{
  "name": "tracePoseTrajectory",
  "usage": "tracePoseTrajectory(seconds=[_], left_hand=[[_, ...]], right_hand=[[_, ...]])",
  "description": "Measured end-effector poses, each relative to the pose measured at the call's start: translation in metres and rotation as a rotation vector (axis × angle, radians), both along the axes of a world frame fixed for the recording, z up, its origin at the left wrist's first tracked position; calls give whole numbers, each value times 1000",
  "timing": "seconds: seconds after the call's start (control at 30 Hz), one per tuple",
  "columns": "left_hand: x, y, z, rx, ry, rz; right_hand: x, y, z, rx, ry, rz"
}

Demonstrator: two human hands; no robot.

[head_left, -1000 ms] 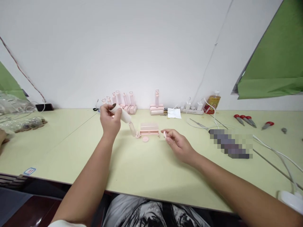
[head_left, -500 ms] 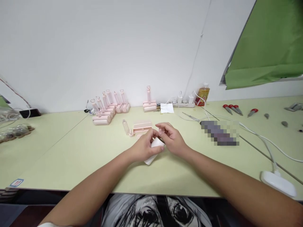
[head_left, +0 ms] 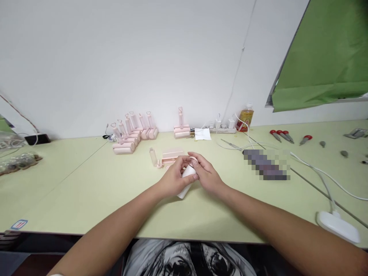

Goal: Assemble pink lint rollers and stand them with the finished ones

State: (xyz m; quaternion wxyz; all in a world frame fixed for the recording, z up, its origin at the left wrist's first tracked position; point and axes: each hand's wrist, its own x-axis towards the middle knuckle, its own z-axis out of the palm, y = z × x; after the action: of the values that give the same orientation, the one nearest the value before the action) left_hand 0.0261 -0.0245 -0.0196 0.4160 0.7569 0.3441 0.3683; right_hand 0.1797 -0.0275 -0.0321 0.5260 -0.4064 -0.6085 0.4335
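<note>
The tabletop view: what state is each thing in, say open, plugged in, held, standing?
White roll: tilted, in the left hand.
Pale disc: at the roll's upper end, under the right hand.
Pink case: clear lid raised.
Drink bottle: upright, capped.
Power strip: adapters plugged in.

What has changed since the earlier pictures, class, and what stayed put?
The left hand has brought the white roll right and nearer the person, its upper end now at the pale pink disc in the right hand. Neither was let go. The clear bottle and pink holder stayed put.
</note>
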Motion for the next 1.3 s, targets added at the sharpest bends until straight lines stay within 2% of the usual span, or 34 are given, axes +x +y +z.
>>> tracePoseTrajectory(seconds=[0.13,0.4,0.6,0.83,1.07,1.3], left_hand=[[0,0,-3,-18,-47,-13],[-4,3,2,67,-105,-5],[-6,3,1,-38,-153,-40],[-7,2,2,-6,-135,-1],[-8,6,1,-39,-286,-9],[-9,9,2,-114,-399,6]], right_hand=[[3,-1,0,84,-44,23],[11,3,3,132,28,145],[15,2,12,96,27,226],[15,1,14,122,-32,230],[16,1,8,192,-32,246],[19,-2,6,252,-163,256]])
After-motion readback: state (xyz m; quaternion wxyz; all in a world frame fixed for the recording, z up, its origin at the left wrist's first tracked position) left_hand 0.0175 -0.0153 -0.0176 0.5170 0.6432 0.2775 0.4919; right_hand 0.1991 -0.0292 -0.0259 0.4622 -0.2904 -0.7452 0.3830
